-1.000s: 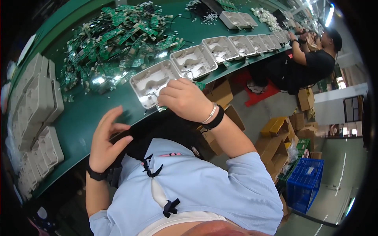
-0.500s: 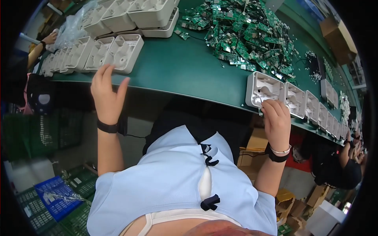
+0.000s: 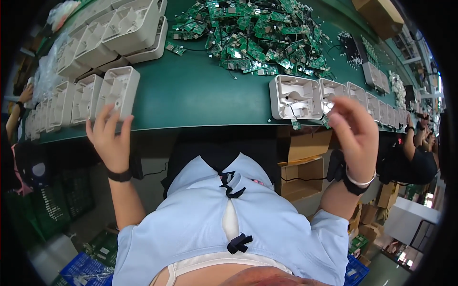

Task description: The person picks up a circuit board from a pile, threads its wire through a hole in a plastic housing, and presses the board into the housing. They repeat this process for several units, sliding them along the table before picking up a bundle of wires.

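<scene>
Pale housings [image 3: 118,93], open-topped and divided into compartments, stand in two rows along the front edge of the green surface [image 3: 200,102], one row at left and one at right. Reading from left to right, I see a co-worker's hand [image 3: 27,93] at the far rim, near a clear plastic bag [image 3: 46,78]. Beside the bag runs the left row, with a stack of similar housings [image 3: 125,24] behind it. The left hand [image 3: 112,145] lies at the front of this row's innermost housing; its grip is wide, fingers spread, and I cannot tell whether the fingertips touch the wall. At centre rear lies a heap of green circuit boards [image 3: 260,38]. In front of the heap, the right row begins with its end housing [image 3: 296,97], where a small green board [image 3: 296,125] hangs at the front edge. The right hand [image 3: 357,136] is raised before this row's second housing; its grip is wide and empty, thumb apart from the fingers. Farther right, behind the row, I note small white parts [image 3: 397,86] in a pile; a person in dark clothing [image 3: 422,164] occupies the far right.
</scene>
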`<state>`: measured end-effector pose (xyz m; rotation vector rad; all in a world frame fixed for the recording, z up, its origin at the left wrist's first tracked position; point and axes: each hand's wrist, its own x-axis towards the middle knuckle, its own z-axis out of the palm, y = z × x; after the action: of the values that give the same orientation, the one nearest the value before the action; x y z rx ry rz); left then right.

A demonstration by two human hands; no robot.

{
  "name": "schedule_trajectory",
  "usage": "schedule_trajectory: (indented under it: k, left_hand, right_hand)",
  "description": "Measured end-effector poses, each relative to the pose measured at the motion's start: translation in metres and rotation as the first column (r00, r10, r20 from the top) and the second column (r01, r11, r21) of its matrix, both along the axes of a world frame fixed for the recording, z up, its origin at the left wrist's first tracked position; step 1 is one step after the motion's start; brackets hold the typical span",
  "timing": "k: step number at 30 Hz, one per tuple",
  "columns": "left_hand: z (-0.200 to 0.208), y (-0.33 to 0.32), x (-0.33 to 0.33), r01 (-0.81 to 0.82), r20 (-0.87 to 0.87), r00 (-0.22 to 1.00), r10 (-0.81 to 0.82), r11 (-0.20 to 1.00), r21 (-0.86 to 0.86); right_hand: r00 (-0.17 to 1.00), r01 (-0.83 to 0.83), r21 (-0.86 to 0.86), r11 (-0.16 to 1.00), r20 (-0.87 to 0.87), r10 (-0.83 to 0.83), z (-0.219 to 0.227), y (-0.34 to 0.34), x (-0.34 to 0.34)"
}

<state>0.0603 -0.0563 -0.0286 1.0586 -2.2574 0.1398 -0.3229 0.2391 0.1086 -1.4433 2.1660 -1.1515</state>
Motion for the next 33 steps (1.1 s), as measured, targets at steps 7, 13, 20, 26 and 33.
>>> schedule_trajectory:
  k: [7,13,20,26,33]
  left_hand:
    - [0.024,0.045,-0.034,0.303,-0.065,0.951,-0.301,0.953,0.028]
    - [0.020,0.048,-0.065,0.480,-0.099,0.876,-0.472,0.874,0.072]
    - [0.010,0.050,-0.071,0.470,-0.050,0.883,-0.467,0.880,0.072]
    - [0.007,0.050,-0.069,0.448,-0.024,0.894,-0.448,0.891,0.077]
    - [0.004,0.051,-0.070,0.459,-0.041,0.889,-0.457,0.886,0.075]
  right_hand:
    - [0.839,-0.067,0.070,0.995,0.543,0.018,-0.002,-0.114,-0.031]
    - [0.783,-0.150,0.237,0.960,0.621,-0.031,-0.012,-0.168,-0.096]
    - [0.615,-0.177,-0.224,0.958,0.735,0.285,-0.002,-0.176,-0.147]
    - [0.699,0.135,-0.233,0.963,0.711,0.074,0.030,-0.189,-0.143]
    - [0.440,-0.110,-0.231,0.967,0.861,0.256,0.045,-0.216,-0.172]
